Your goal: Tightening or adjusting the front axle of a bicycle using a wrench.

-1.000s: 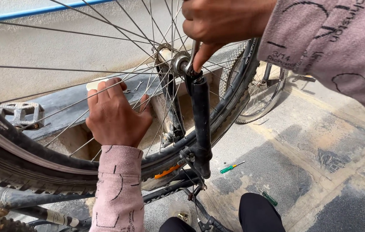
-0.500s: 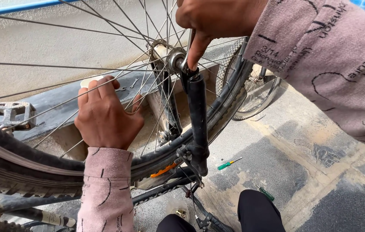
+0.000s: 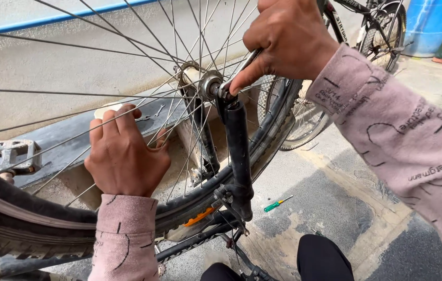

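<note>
Bicycle wheel point(image 3: 127, 78): upturned, spokes fanning from the hub point(image 3: 208, 86), black tyre point(image 3: 18, 218) curving below.

My right hand point(image 3: 288, 41): closed around a metal wrench point(image 3: 244, 62), forefinger stretched down to its tip, which sits at the axle nut beside the hub.

My left hand point(image 3: 124, 153): fingers curled through the spokes from the near side, gripping them; whether it holds anything else I cannot tell.

Black fork leg point(image 3: 237, 151): runs down from the axle, just beside the rim.

Pedal point(image 3: 7, 155): grey metal, far left, behind the tyre.

Screwdriver point(image 3: 277, 204): green handle, lying on the concrete floor point(image 3: 335, 192).

Second bicycle point(image 3: 372, 26): upper right, standing.

Blue barrel point(image 3: 432, 23): top right corner, just behind it.

Orange reflector point(image 3: 197, 217): low, under the tyre.
</note>
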